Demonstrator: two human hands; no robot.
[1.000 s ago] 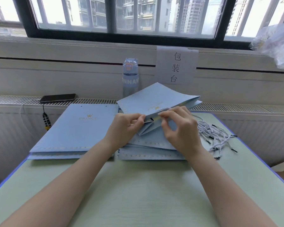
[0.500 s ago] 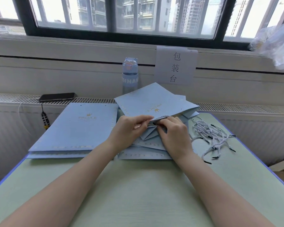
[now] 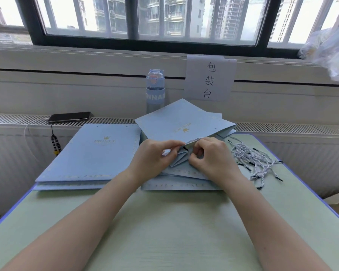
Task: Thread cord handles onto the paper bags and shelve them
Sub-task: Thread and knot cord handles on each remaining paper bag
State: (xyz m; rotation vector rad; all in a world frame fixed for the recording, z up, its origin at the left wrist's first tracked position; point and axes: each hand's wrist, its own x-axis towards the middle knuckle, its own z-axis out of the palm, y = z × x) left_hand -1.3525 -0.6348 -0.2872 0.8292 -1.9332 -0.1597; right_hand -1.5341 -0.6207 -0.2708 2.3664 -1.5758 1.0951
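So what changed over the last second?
The right hand drew in toward the left hand and curled tighter at the open edge of the lifted paper bag. The left hand kept its grip on that edge, the right on the cord handle; nothing was let go. Flat bag stack, loose cords, water bottle and phone stayed put.

Paper bag tilted up over a flat stack of bags. Left hand and right hand pinch its near edge. Left of the bag, a second stack; right of it, loose cords; behind it, a bottle.
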